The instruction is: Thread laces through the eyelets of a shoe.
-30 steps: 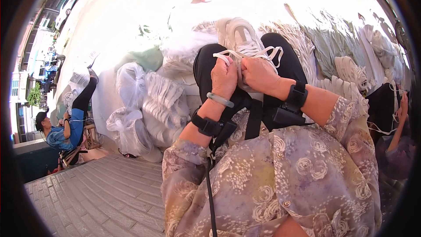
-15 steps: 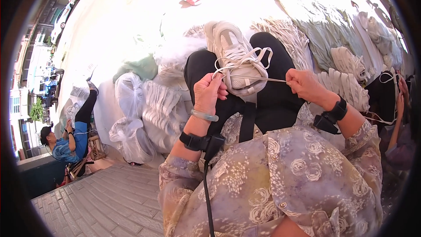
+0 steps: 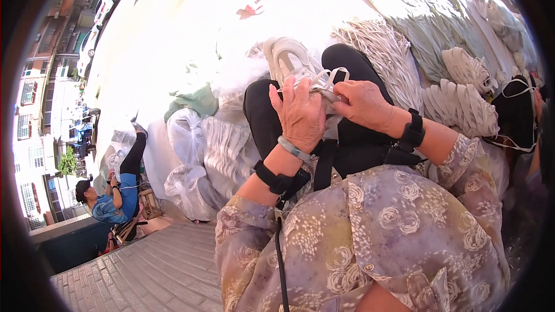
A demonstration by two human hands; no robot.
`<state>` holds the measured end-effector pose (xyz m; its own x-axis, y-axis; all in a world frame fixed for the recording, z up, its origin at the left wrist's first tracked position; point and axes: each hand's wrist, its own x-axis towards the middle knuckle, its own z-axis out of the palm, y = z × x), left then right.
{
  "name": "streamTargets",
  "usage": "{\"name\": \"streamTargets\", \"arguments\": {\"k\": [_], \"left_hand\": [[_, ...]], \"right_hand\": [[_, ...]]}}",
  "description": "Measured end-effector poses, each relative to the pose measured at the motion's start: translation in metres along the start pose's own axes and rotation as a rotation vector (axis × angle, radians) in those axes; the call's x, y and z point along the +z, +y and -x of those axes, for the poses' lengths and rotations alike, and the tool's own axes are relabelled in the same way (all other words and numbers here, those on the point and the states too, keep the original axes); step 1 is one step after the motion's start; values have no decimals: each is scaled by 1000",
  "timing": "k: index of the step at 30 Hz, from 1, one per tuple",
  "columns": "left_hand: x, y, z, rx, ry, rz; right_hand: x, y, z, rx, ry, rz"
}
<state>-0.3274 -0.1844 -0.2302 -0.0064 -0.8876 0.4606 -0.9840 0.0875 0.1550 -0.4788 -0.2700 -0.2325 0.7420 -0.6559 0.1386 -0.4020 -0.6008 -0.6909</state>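
Note:
A pale beige and white sneaker (image 3: 289, 59) is between my black-clad knees, toe away from me, its heel end hidden by my hands. My left hand (image 3: 300, 117) lies back-up over the laced part, with several fingers stretched and spread; its thumb is hidden. Close on its right, my right hand (image 3: 365, 103) is closed, thumb and forefinger bent together on the shoelace at the shoe's collar. A loop of white shoelace (image 3: 340, 71) stands up just above the right fingertips. Where the lace runs beneath my hands cannot be seen.
Bundles of pale shoelaces (image 3: 378, 52) and stacked shoe parts (image 3: 459, 107) lie to the right. Clear plastic bags (image 3: 188, 138) and more pale stacked pieces (image 3: 228, 141) are at the left. Another person (image 3: 110, 202) sits farther left. Red shoe-shaped pieces (image 3: 250, 10) lie ahead.
My hands have come together over the sneaker from either side, where they held a lace stretched between them. The left hand has turned back-up with its fingers spread. The view has shifted slightly.

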Motion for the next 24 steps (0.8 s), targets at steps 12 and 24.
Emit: {"name": "streamTargets", "arguments": {"k": [12,24], "left_hand": [[26,-4,-12,-46,-49,75],[-65,-24,48,-47,-340,-18]], "right_hand": [[9,23,-5,-75,-16,-32],[-5,34,6,188,-18,-372]]}}
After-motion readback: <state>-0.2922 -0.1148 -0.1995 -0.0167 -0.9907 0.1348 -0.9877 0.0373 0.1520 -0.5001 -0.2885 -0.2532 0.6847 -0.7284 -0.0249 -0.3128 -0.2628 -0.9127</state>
